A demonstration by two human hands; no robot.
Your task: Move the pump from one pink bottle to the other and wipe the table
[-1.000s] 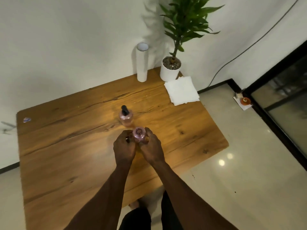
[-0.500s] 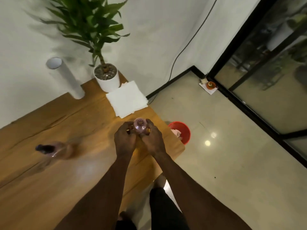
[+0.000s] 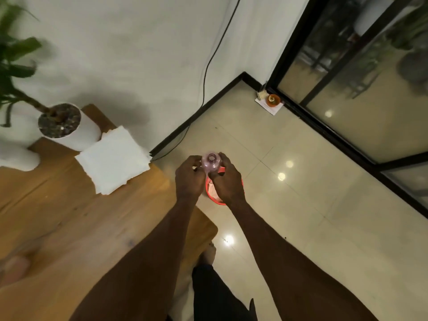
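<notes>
A pink bottle (image 3: 210, 163) with an open neck and no pump is gripped between both hands, held in the air past the table's right edge, above a red bin (image 3: 211, 195) on the floor. My left hand (image 3: 188, 178) wraps its left side and my right hand (image 3: 228, 181) its right side. The other pink bottle (image 3: 14, 269) shows only as a blur at the lower left on the wooden table (image 3: 81, 228); its pump cannot be made out. A stack of white paper towels (image 3: 114, 159) lies near the table's far right corner.
A potted plant in a white pot (image 3: 69, 127) and a white cylinder (image 3: 16, 156) stand at the table's back edge. A black cable (image 3: 206, 72) runs down the wall. A small orange object (image 3: 273, 100) sits by the black-framed glass door (image 3: 347, 100).
The view has swung right and both hands have carried the open bottle off the table to above the red bin. The pump bottle has slid to the frame's lower left.
</notes>
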